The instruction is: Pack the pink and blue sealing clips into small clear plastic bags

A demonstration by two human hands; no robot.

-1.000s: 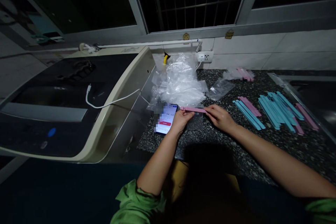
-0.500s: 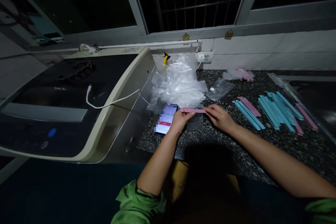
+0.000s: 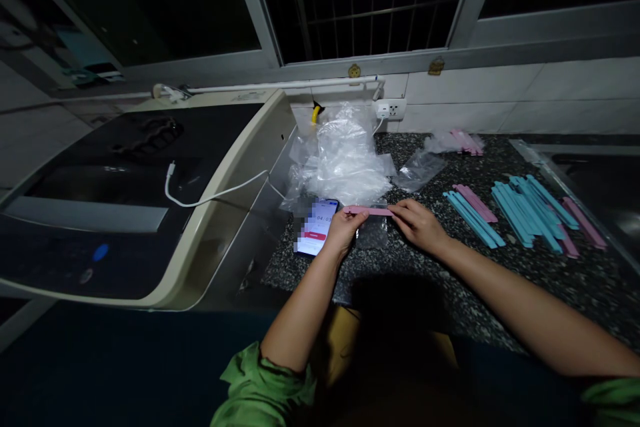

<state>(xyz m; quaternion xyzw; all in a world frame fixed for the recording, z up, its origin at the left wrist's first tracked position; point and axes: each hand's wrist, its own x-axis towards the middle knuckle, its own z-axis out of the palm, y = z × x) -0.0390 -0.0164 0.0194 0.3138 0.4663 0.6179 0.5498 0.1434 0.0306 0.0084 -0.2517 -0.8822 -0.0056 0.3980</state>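
Note:
A thin pink stick lies level between my two hands, just above the dark speckled counter. My left hand pinches its left end and my right hand pinches its right end. A small clear plastic bag hangs under the stick between the hands. A lit phone lies flat on the counter just left of my left hand.
Several blue sticks and pink sticks lie on the counter to the right. A heap of clear bags sits behind the hands, near a wall socket. A washing machine with a white cable stands left. A sink edge is at far right.

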